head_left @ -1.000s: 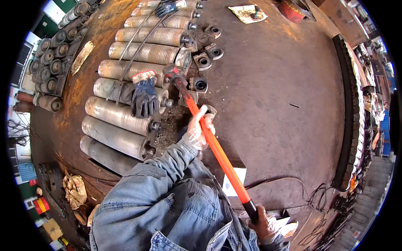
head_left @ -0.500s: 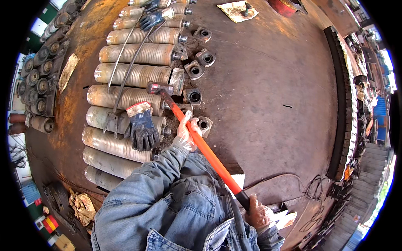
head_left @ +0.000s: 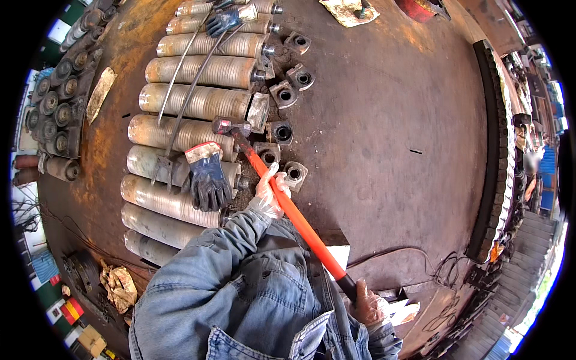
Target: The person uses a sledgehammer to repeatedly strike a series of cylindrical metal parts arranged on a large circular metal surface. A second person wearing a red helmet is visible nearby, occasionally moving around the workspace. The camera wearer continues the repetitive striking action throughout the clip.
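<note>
A sledgehammer with an orange handle and a black grip slants across the front of my body. My left hand, in a thin clear glove, is wrapped round the upper part of the handle. Lower down, my gloved right hand grips the black end. The hammer's head is over the right end of a ribbed metal roller in a long row. Just right of the rollers' ends lie several bearing blocks with round holes, one beside my left hand.
Dark rubber-coated work gloves rest on the rollers, with a second pair farther up. Long metal bars lie across the row. More rollers are stacked at the left. A cable runs along the floor at right, near a long dark track-like strip.
The view has shifted slightly, so the rollers and blocks sit a little higher in the picture. Both hands keep their hold on the sledgehammer, whose head stays over the roller row.
</note>
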`<state>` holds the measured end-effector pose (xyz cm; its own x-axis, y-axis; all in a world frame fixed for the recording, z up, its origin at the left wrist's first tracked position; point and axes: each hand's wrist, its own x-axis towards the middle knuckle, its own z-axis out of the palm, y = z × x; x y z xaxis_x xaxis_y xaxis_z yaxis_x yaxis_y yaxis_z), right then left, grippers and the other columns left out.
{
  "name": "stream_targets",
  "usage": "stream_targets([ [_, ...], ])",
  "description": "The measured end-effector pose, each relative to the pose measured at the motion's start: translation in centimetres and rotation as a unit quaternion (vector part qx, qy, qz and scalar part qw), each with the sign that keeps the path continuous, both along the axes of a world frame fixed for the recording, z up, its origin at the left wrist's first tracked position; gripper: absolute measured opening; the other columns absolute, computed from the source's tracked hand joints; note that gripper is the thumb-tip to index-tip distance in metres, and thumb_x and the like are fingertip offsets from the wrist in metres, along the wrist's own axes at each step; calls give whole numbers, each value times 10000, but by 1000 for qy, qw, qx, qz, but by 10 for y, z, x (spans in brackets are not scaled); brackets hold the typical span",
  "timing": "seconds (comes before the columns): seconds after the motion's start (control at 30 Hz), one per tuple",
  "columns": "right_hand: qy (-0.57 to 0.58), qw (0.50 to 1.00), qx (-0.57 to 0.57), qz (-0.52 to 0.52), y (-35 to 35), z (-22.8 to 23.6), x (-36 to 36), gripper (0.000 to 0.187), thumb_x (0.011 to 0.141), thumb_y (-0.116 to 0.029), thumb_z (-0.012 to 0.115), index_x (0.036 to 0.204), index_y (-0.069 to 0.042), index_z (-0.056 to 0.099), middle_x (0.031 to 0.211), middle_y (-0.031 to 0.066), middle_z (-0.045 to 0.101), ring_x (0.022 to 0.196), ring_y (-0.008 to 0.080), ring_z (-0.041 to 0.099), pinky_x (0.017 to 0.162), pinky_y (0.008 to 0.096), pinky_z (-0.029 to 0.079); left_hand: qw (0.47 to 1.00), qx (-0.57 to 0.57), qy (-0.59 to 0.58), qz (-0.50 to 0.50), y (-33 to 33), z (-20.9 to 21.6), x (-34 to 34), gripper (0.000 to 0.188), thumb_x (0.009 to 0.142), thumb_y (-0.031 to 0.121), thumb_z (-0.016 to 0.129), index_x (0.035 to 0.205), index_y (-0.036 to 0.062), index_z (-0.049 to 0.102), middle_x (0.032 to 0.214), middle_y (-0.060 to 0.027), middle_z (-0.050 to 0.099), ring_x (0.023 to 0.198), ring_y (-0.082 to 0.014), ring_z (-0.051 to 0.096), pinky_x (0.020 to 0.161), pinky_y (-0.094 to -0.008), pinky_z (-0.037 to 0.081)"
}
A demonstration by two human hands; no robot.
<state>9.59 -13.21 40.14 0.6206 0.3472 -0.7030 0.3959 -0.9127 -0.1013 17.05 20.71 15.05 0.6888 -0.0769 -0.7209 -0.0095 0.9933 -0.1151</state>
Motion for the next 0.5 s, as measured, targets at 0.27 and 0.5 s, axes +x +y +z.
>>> stream_targets([
  [0.27,20,1000,-24,-1,7,-10,9,583,782,-243,605,1271,-29,371,720,181,618,576,362,623,486,490,471,999,37,21,16,5,-1,9,306,844,359,670,785,83,552,542,42,475,457,-95,481,443,-237,442],
  [0.5,-38,999,8,24,5,-11,14,563,748,-210,628,1236,-34,408,664,158,599,526,334,612,444,477,449,999,27,25,2,9,3,14,301,850,363,660,781,87,561,543,47,474,456,-98,482,447,-234,442],
])
